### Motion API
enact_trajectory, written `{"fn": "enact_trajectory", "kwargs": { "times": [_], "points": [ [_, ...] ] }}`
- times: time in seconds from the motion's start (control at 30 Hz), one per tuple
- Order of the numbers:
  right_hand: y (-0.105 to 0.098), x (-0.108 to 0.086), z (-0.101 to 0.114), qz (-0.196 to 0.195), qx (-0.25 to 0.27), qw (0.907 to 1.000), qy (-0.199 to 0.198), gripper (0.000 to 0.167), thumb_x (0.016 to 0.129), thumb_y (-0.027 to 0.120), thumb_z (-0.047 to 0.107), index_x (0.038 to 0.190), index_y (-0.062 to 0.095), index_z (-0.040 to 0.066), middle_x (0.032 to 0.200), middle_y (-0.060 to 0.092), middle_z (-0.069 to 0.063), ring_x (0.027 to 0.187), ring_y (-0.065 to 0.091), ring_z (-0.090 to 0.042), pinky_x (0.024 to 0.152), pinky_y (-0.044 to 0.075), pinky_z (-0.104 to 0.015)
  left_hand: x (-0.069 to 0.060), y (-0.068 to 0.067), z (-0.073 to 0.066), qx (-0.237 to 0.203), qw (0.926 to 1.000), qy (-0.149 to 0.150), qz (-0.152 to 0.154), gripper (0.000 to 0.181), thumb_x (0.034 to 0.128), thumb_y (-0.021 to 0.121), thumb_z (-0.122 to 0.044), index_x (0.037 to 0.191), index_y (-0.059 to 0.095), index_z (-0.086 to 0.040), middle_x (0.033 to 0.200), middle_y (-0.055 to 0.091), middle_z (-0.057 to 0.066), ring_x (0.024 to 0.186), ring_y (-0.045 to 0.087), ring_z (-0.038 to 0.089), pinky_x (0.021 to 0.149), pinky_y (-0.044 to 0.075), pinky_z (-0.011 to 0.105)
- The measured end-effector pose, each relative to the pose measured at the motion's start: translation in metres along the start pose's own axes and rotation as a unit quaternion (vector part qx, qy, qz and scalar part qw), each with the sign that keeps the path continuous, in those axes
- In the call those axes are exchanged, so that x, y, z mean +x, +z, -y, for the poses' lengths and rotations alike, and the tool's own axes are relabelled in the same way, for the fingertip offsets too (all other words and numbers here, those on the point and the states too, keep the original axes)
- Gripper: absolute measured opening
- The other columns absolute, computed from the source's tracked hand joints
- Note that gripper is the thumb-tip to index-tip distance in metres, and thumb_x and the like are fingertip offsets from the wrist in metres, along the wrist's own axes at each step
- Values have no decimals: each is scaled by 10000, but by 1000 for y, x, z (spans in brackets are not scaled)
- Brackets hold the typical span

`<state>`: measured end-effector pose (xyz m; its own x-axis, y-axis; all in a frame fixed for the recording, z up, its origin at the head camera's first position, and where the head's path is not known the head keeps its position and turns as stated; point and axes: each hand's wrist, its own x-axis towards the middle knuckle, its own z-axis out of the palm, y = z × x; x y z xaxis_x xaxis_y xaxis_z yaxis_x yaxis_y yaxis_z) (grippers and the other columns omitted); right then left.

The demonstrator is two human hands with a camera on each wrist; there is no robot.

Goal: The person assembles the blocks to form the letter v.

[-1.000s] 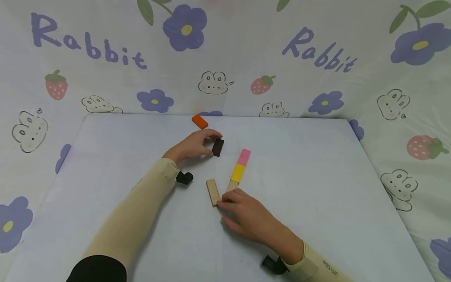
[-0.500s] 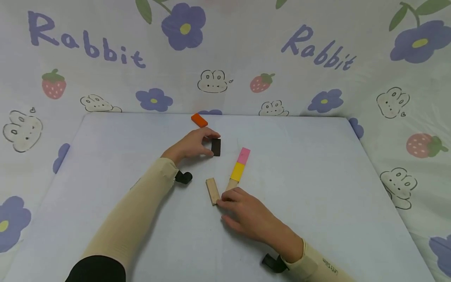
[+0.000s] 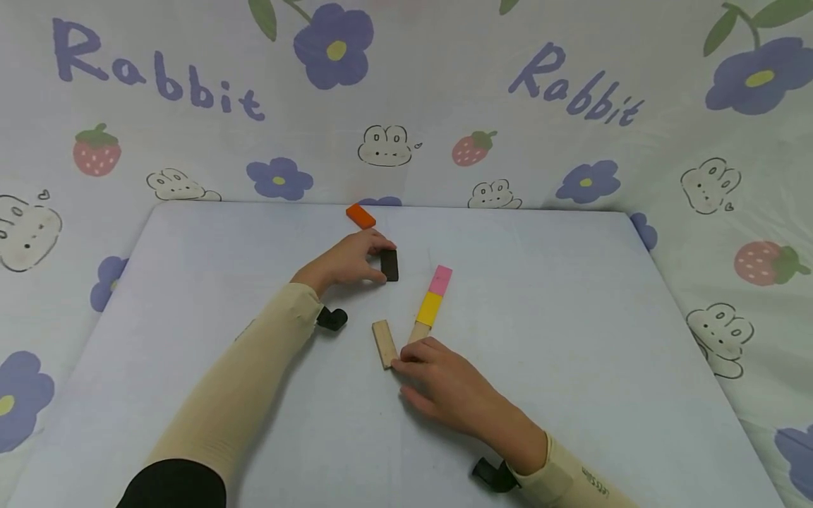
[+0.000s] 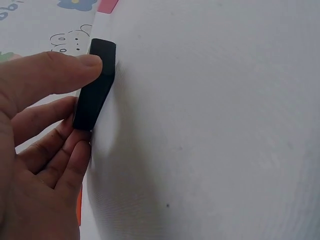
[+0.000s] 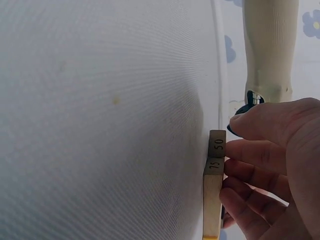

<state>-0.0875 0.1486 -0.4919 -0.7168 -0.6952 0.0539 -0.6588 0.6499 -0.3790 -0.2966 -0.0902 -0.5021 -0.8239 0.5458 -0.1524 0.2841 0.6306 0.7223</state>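
My left hand [image 3: 349, 261] pinches a black block [image 3: 389, 265]; in the left wrist view the thumb [image 4: 75, 72] lies on that block, with the fingers behind and below it. My right hand [image 3: 451, 388] rests its fingertips at the near ends of two plain wooden blocks. The left wooden block [image 3: 384, 344] lies angled; the right one [image 3: 420, 331] is partly hidden by the hand. In the right wrist view the block ends read 50 and 75, and the right thumb [image 5: 250, 122] stands apart from them. A yellow block [image 3: 429, 310] and a pink block [image 3: 441, 281] continue the right row.
An orange block [image 3: 360, 216] lies at the far edge of the white tabletop [image 3: 571, 339], beyond my left hand. A cloth [image 3: 438, 85] printed with flowers and rabbits hangs behind the table. Small black devices are worn at both wrists.
The black block has turned from slanted to nearly straight and shifted slightly left in my left hand. My right hand and the other blocks have kept their places.
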Motion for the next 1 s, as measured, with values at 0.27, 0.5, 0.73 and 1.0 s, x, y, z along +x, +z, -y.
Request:
{"fn": "enact_trajectory", "kwargs": {
  "times": [0.27, 0.5, 0.73, 1.0],
  "points": [
    [1, 0, -1, -37, -49, 10000, -38, 389, 983, 823, 220, 1345, 776, 86, 1253, 659, -11, 1188, 579, -174, 1000, 550, -342, -2, -1, 0, 104, 9999, -85, -23, 667, 883, 910, -158, 1484, 636, -64, 1459, 596, 113, 1314, 566, 292, 1184, 417, 438],
    [2, -1, -1, -145, -46, 9998, -105, 377, 971, 833, 208, 1322, 786, 79, 1240, 662, -14, 1177, 582, -179, 989, 555, -344, -8, -6, -5, 181, 9998, -18, -34, 653, 895, 912, -183, 1472, 640, -43, 1425, 627, 116, 1279, 568, 295, 1169, 427, 437],
    [1, -1, 0, -46, -62, 10000, -43, 383, 980, 823, 217, 1339, 781, 90, 1250, 660, -6, 1181, 578, -171, 1000, 550, -344, -17, -9, -10, 237, 9997, 30, -64, 657, 895, 916, -208, 1459, 636, -21, 1390, 652, 113, 1268, 589, 287, 1153, 445, 433],
    [1, -1, 1, -46, -80, 10000, -33, 385, 980, 826, 221, 1337, 781, 86, 1248, 663, -19, 1175, 580, -178, 979, 556, -341, -32, -10, -7, 177, 9995, 220, -168, 656, 886, 923, -225, 1435, 644, 0, 1354, 644, 128, 1242, 607, 292, 1109, 480, 431]
  ]
}}
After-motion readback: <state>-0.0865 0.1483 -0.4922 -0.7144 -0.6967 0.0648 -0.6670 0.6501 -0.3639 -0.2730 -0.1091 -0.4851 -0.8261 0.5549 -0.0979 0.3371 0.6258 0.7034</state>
